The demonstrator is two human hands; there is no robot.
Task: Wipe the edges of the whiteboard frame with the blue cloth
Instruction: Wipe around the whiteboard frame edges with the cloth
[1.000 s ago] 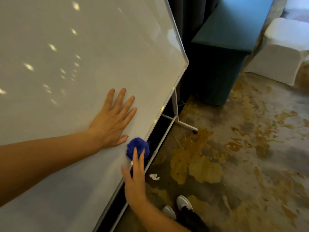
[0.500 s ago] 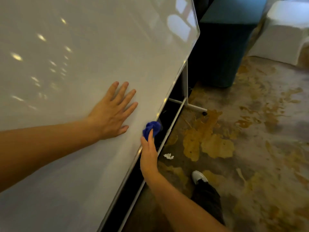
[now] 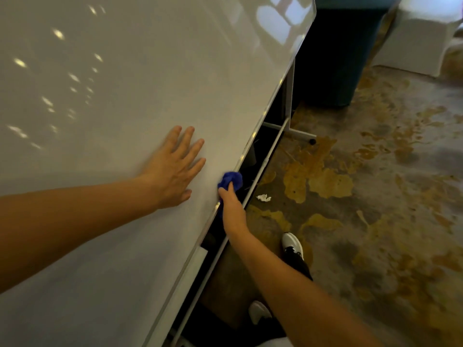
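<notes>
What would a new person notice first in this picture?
The big whiteboard fills the left side, with the left hand flat on it. At its lower frame edge, the right hand presses a bunched blue cloth. To the right lies a stained floor.

A single head-worn wide-angle view is given, aimed forward and down from close range. The whiteboard (image 3: 125,96) is seen from 9 to 12 o'clock, the floor (image 3: 375,196) from 1 to 5 o'clock, both forearms entering from below.
</notes>
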